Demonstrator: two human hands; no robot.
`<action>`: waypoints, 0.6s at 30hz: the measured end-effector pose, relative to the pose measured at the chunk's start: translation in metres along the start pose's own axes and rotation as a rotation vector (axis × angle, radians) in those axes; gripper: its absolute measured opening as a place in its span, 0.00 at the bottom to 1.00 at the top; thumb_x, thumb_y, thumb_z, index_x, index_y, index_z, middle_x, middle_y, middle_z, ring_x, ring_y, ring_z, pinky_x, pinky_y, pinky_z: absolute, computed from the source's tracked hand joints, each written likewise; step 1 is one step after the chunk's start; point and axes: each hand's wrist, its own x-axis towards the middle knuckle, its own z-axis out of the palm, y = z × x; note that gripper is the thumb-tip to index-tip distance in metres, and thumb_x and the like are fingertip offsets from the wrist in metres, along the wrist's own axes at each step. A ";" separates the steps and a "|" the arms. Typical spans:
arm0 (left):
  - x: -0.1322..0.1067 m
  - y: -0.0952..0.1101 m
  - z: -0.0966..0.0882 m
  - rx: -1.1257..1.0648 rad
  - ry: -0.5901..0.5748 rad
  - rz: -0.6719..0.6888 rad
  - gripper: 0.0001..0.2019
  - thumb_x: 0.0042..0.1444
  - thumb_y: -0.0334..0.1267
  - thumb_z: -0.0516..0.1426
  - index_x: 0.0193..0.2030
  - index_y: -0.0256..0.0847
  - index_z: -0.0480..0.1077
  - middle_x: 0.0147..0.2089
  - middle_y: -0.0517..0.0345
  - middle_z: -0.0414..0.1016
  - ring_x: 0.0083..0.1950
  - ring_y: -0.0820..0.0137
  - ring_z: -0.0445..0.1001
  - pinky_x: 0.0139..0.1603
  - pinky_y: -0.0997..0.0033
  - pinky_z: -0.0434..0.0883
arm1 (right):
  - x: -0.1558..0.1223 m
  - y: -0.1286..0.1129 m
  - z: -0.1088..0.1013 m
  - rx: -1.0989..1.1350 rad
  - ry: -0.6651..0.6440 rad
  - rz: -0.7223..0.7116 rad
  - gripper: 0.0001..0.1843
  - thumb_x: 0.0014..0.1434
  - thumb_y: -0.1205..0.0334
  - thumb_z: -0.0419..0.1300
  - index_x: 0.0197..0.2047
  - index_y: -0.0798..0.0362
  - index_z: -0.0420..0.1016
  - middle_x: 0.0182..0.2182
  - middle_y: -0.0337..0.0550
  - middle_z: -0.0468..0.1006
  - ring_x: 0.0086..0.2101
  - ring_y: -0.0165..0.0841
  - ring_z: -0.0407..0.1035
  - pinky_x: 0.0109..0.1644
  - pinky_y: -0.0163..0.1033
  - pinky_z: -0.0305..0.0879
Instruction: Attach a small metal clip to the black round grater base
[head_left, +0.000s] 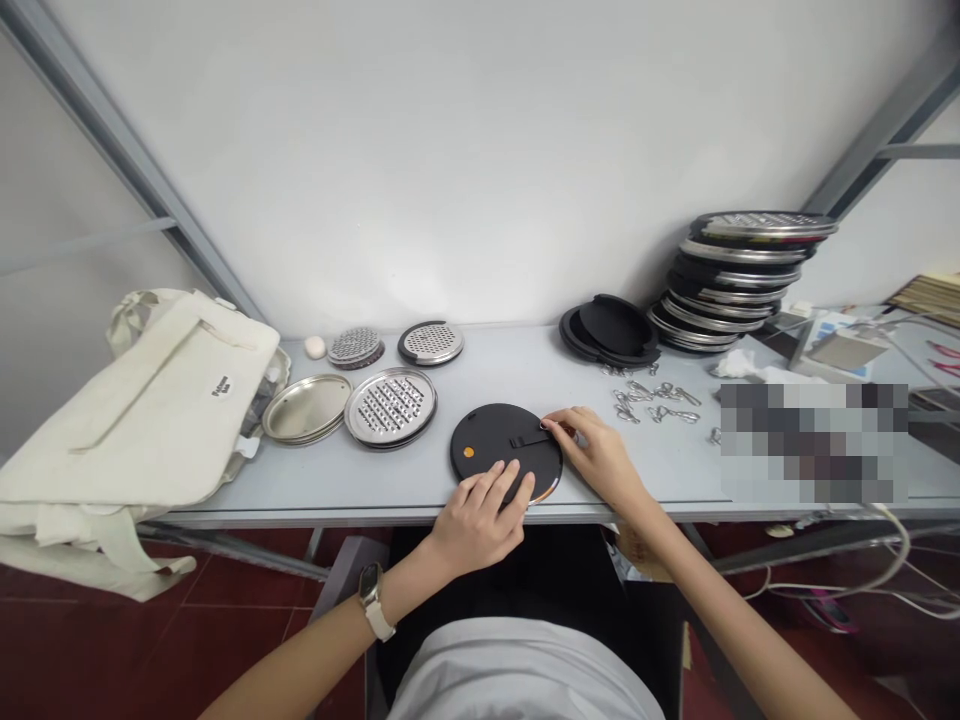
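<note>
A round black plastic disc (501, 425) with an orange dot, a narrow slot and an orange mark at its lower rim lies near the table's front edge. My left hand (484, 515) rests on its near side, fingers stretched out over the surface; its thumb is mostly hidden. At the right rim of the disc, my right hand (592, 450) has thumb and forefinger pinched on a small shiny metal ring (543, 427), only partly visible. Several loose metal hooks or clips (637, 390) lie behind my right hand.
Left of the disc are round graters (391, 405), a smaller grater (431, 343) and plain metal discs (309, 408). Black round trays (611, 330) and a tall grater stack (731, 280) stand at the back right. A cream bag (150, 400) covers the left end; a blurred patch hides the right.
</note>
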 end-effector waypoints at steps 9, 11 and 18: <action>-0.006 -0.002 0.008 0.143 0.076 0.114 0.23 0.58 0.43 0.52 0.59 0.37 0.67 0.60 0.48 0.69 0.60 0.61 0.67 0.56 0.67 0.63 | -0.001 0.001 0.001 0.026 -0.047 0.077 0.08 0.66 0.58 0.51 0.40 0.51 0.70 0.30 0.41 0.74 0.30 0.35 0.68 0.37 0.39 0.64; -0.008 -0.002 0.010 0.169 0.098 0.138 0.24 0.58 0.44 0.52 0.58 0.38 0.68 0.60 0.48 0.68 0.60 0.60 0.66 0.57 0.66 0.62 | -0.001 0.001 0.000 0.014 -0.070 0.077 0.09 0.67 0.58 0.50 0.39 0.50 0.69 0.28 0.40 0.72 0.29 0.34 0.66 0.35 0.38 0.63; -0.008 -0.001 0.009 0.168 0.098 0.134 0.23 0.58 0.45 0.52 0.58 0.39 0.68 0.60 0.49 0.69 0.60 0.61 0.66 0.56 0.67 0.63 | -0.002 -0.001 -0.001 0.025 -0.115 0.080 0.09 0.68 0.58 0.48 0.37 0.49 0.65 0.22 0.34 0.66 0.23 0.31 0.62 0.30 0.35 0.59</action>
